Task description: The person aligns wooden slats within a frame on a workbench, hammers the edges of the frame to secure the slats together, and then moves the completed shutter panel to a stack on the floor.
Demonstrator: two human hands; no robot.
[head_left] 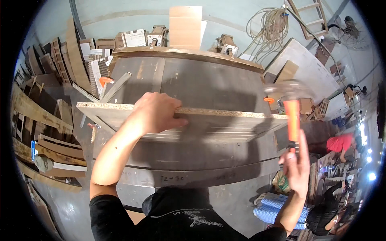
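Observation:
A shallow wooden frame with a raw chipboard edge [225, 113] stands upright across the workbench [173, 153]. My left hand [155, 112] grips its top edge left of the middle, fingers over the far side and thumb on the near side. My right hand [296, 168] is closed round the lower end of a hammer [292, 120] with an orange and black handle. Raised near the frame's right end, the hammer has a head smeared by motion. I cannot tell whether it touches the frame.
Orange clamp-like pieces [106, 80] sit at the bench's left and right sides. Two metal cylinders [157, 35] stand behind its far rail. Boards [44, 116] lean and lie at the left. A coiled hose [270, 25] hangs at the back; people [339, 143] are at the right.

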